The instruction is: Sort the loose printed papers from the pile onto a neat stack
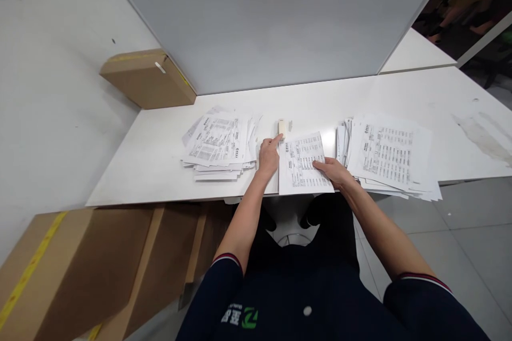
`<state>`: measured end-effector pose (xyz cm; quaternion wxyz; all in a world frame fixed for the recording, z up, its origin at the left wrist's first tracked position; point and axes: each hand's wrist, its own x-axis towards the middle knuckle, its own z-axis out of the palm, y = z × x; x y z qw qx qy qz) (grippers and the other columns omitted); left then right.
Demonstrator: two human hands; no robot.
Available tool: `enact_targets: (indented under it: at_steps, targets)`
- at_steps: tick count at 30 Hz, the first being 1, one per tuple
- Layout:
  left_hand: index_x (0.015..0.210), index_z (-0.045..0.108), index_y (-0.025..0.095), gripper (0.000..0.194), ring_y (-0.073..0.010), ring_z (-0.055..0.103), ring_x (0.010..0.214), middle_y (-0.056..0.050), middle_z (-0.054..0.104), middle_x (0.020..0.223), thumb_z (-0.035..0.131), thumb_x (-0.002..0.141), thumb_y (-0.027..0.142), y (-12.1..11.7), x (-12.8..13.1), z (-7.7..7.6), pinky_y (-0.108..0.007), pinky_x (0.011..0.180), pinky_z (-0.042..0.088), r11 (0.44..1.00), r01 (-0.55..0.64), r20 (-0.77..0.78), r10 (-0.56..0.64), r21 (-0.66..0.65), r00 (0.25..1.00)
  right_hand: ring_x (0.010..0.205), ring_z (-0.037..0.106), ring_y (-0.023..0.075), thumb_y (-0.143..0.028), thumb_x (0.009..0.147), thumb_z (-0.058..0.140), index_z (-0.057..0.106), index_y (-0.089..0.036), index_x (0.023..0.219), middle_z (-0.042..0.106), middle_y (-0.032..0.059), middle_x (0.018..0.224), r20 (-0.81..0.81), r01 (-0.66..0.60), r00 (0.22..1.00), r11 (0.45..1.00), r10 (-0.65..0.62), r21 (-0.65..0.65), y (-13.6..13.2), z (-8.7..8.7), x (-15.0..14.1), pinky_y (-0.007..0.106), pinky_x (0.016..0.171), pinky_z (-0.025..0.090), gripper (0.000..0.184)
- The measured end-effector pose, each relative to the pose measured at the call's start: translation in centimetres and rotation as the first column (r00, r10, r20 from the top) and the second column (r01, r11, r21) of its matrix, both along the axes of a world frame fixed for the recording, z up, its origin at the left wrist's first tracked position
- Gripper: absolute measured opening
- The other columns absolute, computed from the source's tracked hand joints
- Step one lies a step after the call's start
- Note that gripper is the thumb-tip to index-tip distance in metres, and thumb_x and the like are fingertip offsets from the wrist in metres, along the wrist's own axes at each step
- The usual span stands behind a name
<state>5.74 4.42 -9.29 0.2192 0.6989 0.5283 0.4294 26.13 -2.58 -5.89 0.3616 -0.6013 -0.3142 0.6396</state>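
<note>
A small cream-coloured stapler point(281, 128) lies on the white table, at the upper left corner of some printed sheets point(304, 170). My left hand point(269, 157) has its index finger stretched out onto the near end of the stapler, and its other fingers are curled loosely. At the right edge of the sheets, my right hand point(334, 171) pinches them, thumb on top and fingers underneath. How many sheets it holds is hidden. The sheets reach the table's front edge.
One uneven paper stack point(220, 144) lies to the left, another point(388, 154) to the right, overhanging the front edge. A cardboard box point(148, 80) stands at the back left, by a grey panel point(280, 21). Larger cartons point(100, 261) sit below left.
</note>
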Motion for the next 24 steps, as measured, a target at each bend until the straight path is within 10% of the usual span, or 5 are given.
enact_targets:
  at_steps: [9,15,21,24]
  targets:
    - [0.118,0.055,0.025,0.043,-0.0193,0.049,0.089,-0.006,0.047,0.087,0.038,0.082,0.010,-0.2,0.0,0.0,-0.036,0.083,0.040,0.999,0.011,-0.006,-0.010,0.050,1.000,0.073,0.065,0.0243,-0.030,0.074,0.056,0.060,-0.014,0.086,0.069,0.0113,0.080,0.159,-0.089,0.985,0.987,0.067,0.136,-1.2,1.0,-0.2,0.031,0.061,0.051,0.021]
    - [0.129,0.043,0.020,0.042,-0.0205,0.046,0.104,-0.011,0.053,0.109,0.029,0.090,0.021,-4.2,-1.0,2.7,-0.035,0.090,0.039,0.995,0.060,-0.174,-0.044,0.083,0.984,0.080,0.063,0.0226,-0.037,0.072,0.059,0.059,-0.017,0.101,0.066,0.0089,0.098,0.371,0.115,0.900,0.945,-0.229,0.306,-4.4,4.9,3.5,0.034,0.067,0.052,0.035]
    - [0.115,0.055,0.017,0.033,-0.0217,0.046,0.108,-0.011,0.058,0.110,0.041,0.087,0.028,-6.8,-7.8,4.7,-0.040,0.097,0.037,0.943,-0.287,-0.190,0.316,0.166,0.929,0.078,0.063,0.0248,-0.031,0.073,0.057,0.061,-0.019,0.098,0.066,0.0105,0.093,0.486,0.372,0.722,0.869,-0.492,0.327,-4.6,7.8,11.3,0.039,0.070,0.050,0.028]
    - [0.118,0.052,0.016,0.042,-0.0277,0.037,0.120,-0.013,0.049,0.121,0.051,0.080,0.033,-5.9,-12.3,5.2,-0.047,0.103,0.026,0.848,-0.525,-0.306,0.521,0.077,0.797,0.099,0.055,0.0372,-0.042,0.074,0.055,0.054,-0.015,0.114,0.062,0.0187,0.099,0.775,0.359,0.473,0.894,-0.420,0.266,-4.7,8.2,13.4,0.051,0.081,0.042,0.048]
